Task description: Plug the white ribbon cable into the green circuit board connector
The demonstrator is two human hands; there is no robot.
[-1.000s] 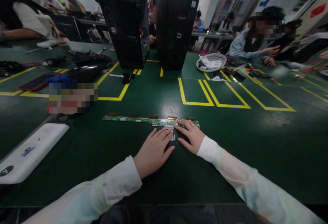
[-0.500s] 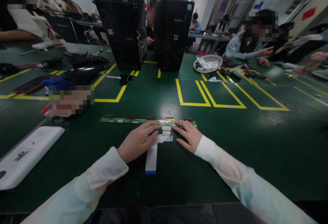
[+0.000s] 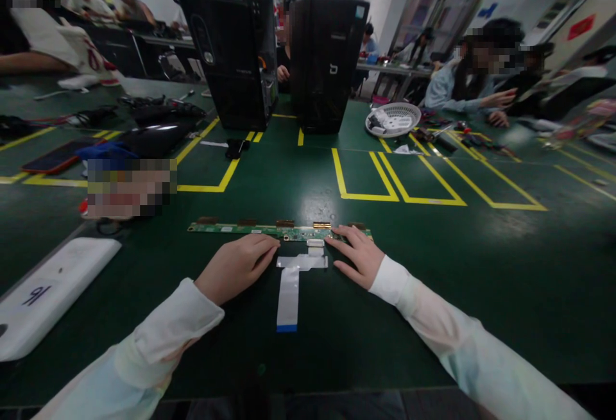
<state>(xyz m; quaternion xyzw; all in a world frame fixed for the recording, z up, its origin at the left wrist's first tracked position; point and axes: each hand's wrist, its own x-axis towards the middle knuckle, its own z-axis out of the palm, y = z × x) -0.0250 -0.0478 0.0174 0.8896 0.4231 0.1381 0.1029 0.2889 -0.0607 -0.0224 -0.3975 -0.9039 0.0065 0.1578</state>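
Observation:
A long, narrow green circuit board (image 3: 231, 227) lies across the table, with brown and gold tabs along its far edge. A white flat ribbon cable (image 3: 289, 298), bent into a T shape and blue at its near end, lies just below the board's white connector (image 3: 316, 243). My left hand (image 3: 240, 266) is at the board's near edge, left of the cable, fingers pressed together and thumb against them; whatever they may hold is hidden. My right hand (image 3: 359, 253) rests with spread fingers on the board's right end, partly covering it.
Two black computer towers (image 3: 231, 54) stand at the back. A white basket (image 3: 393, 118) with parts sits behind right. On the left are a white case (image 3: 58, 292) marked 16, a blue cloth-like item (image 3: 108, 149) and cables. Yellow tape marks the table. Other people sit around.
My left hand has drawn back to the left and towards me, off the board and cable, uncovering the board's middle and the cable's upper part. My right hand stays nearly in place.

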